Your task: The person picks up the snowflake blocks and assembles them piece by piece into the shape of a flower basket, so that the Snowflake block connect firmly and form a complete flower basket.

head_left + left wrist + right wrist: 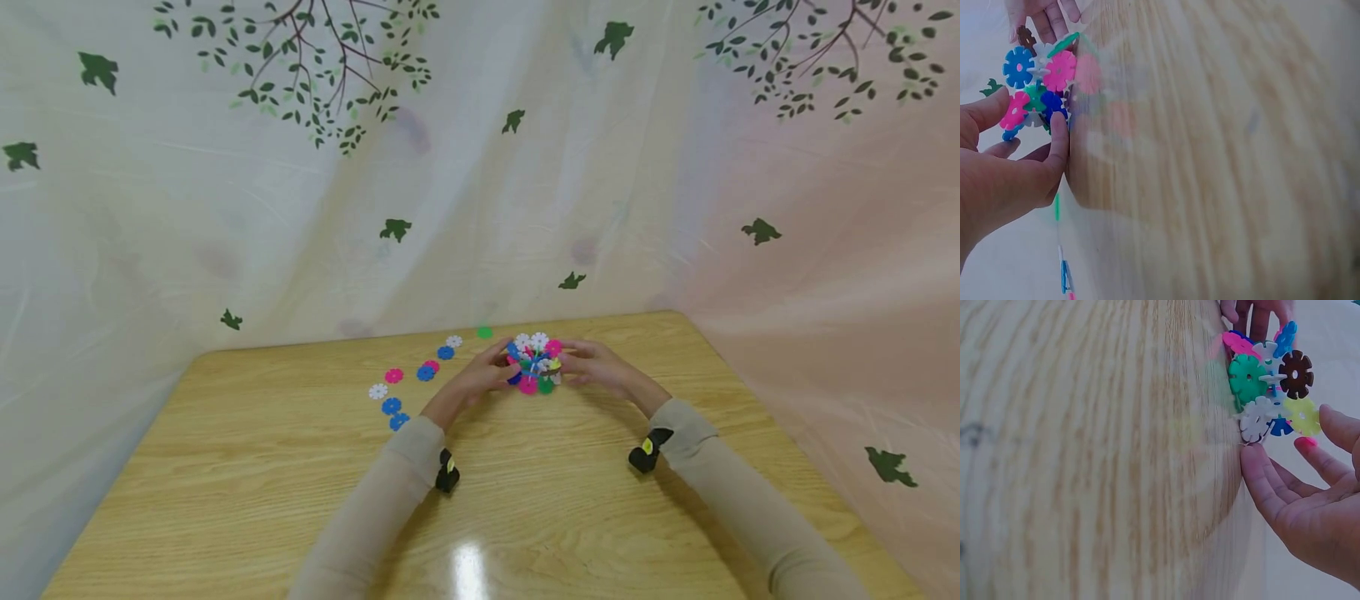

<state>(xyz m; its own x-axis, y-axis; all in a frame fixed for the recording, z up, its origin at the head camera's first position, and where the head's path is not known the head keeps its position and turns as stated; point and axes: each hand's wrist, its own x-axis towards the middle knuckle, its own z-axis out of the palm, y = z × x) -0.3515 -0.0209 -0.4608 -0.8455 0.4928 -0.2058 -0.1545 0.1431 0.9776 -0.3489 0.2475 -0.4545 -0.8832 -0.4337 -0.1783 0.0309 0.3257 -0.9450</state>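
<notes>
Left hand: grips cluster, thumb on pink disc, a fingertip at dark blue disc.
Right hand: fingers spread round its side, thumb by yellow disc; firm hold or light touch, cannot tell.
Cluster: between both hands, multicoloured.
Loose discs: left of grip, scattered.
Table: beneath.
Curtain: behind, leaf-printed.

Pale cloth hung behind (it had green shapes) | brown wood table stood below | bright spot shone on top
</notes>
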